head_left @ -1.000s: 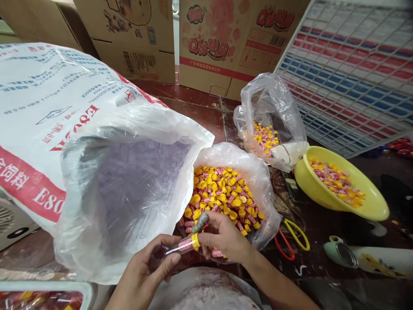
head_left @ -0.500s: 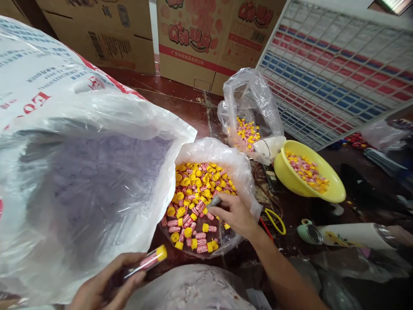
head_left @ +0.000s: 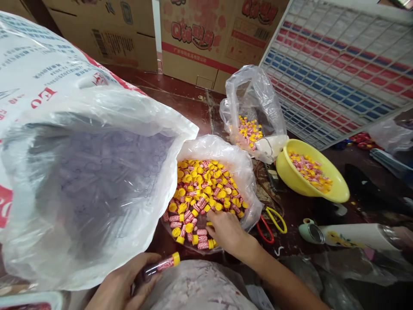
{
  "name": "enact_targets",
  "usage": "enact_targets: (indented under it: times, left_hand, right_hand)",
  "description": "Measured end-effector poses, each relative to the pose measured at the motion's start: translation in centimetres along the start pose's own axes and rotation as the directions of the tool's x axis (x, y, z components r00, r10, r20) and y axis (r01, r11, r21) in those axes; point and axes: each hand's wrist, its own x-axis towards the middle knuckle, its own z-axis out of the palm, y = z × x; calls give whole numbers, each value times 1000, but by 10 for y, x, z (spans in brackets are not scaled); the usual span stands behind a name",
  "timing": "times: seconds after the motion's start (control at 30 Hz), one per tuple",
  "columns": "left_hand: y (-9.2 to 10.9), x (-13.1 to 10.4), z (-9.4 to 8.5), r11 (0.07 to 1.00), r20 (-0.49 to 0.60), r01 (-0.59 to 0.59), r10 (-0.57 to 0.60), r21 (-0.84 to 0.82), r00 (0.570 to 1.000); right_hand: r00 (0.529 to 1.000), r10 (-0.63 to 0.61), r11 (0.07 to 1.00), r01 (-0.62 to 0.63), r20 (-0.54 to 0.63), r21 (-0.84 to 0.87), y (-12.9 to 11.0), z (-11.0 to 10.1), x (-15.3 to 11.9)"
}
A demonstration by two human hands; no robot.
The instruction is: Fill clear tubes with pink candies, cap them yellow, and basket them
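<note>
My left hand (head_left: 134, 280), low in the view, grips a clear plastic tube (head_left: 163, 264). The tube has a yellow cap at its far end and a red-and-white patterned insert inside. My right hand (head_left: 226, 232) reaches into an open clear plastic bag (head_left: 213, 148) of red-and-white patterned pieces with yellow caps (head_left: 200, 189). Its thumb and forefinger close about a yellow cap (head_left: 209, 224), mostly hidden by the fingers. Left of that bag, a large white sack (head_left: 97, 105) gapes open, with many clear tubes (head_left: 112, 168) inside.
Behind stands a smaller clear bag (head_left: 248, 77) with similar pieces. A yellow bowl (head_left: 322, 172) of them sits to the right. Scissors (head_left: 275, 219) with red and yellow handles and a white flask (head_left: 355, 234) lie nearby. Cardboard boxes (head_left: 200, 64) and a wire rack (head_left: 322, 86) line the back.
My right hand has moved lower and slightly left among the capped pieces; the greyish thing at its fingertips no longer shows. My left hand has shifted right with the tube, which is tilted less.
</note>
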Motion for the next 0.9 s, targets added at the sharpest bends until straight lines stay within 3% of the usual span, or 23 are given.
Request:
enact_targets:
  times: [0.1,0.17,0.2,0.27,0.33,0.4,0.5,0.67,0.8,0.9]
  left_hand:
    - [19,3,0,1000,101,-3,3,4,995]
    - [32,6,0,1000,166,-1,0,7,986]
    - [38,8,2,1000,179,-7,5,10,984]
    - [47,11,4,999,194,-38,35,11,980]
    - [52,13,7,997,209,-76,73,5,975]
    - [54,13,8,994,230,-111,106,11,967]
    - [56,11,10,991,274,-125,107,51,956]
    - [60,15,16,983,322,-71,13,169,947]
    - [54,11,18,985,247,-60,18,163,969]
    - [35,-9,8,989,153,-113,98,93,983]
  right_hand:
    - [997,-35,997,39,-61,60,11,-8,-7]
    - [988,-81,945,117,-129,307,12,-13,-14]
    - [986,-104,856,156,-131,493,9,-14,-18]
    - [983,-169,561,155,-71,813,-3,-14,-25]
    - [965,-261,316,57,29,947,-19,-11,-29]
    - [944,-316,225,-24,96,974,-33,-7,-29]
    - [925,-337,288,-76,176,955,-43,-1,-24]
    - [928,-347,516,67,137,854,-48,8,-10]
    - [917,-389,511,139,84,849,-57,10,-3]
    - [883,-464,471,180,69,863,-46,-1,0]
